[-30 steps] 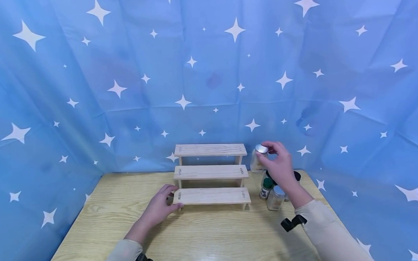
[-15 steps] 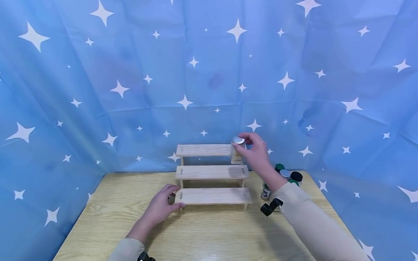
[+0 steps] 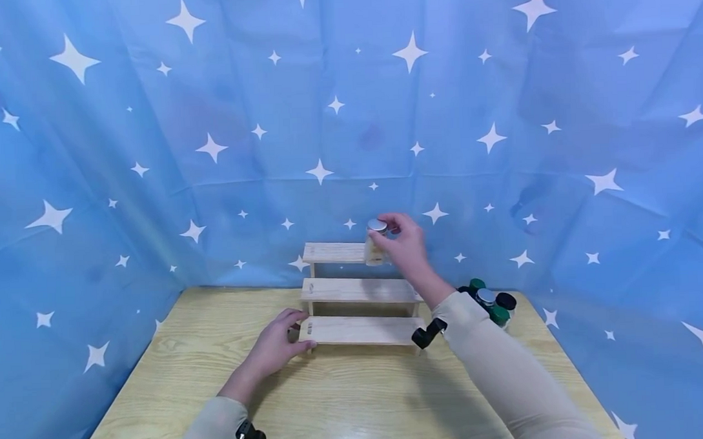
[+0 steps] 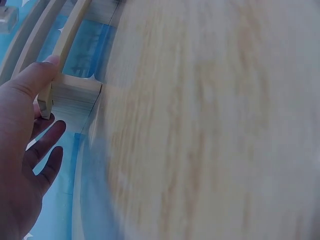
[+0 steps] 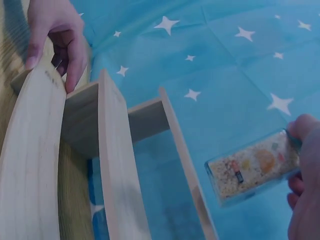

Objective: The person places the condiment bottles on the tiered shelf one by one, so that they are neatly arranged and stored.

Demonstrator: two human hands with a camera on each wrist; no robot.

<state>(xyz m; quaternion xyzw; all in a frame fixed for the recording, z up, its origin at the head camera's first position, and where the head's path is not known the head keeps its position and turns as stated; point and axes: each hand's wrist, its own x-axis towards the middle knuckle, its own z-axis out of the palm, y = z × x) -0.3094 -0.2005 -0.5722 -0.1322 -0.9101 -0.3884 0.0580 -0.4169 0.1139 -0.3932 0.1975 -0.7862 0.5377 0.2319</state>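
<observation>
A three-tier wooden shelf rack (image 3: 361, 329) stands on the table. My left hand (image 3: 274, 342) grips the left end of its lowest tier; in the left wrist view the thumb (image 4: 42, 72) lies on the board and the other fingers are beside and below it. My right hand (image 3: 407, 243) holds a clear spice jar (image 3: 374, 250) near its silver lid (image 3: 377, 225). That jar is at the top tier (image 3: 332, 252), in front of the backdrop. From the right wrist, the jar (image 5: 255, 165) shows pale granules and a printed label, and its base appears apart from the tier.
Several more jars with green (image 3: 499, 314), black (image 3: 506, 300) and silver (image 3: 485, 296) lids cluster at the table's right edge, partly behind my right sleeve (image 3: 496, 369). A blue star-patterned curtain (image 3: 348, 135) hangs close behind the rack.
My right hand has carried the silver-lidded spice jar left and upward, from beside the other jars to the top tier. The left hand has kept its grip on the rack.
</observation>
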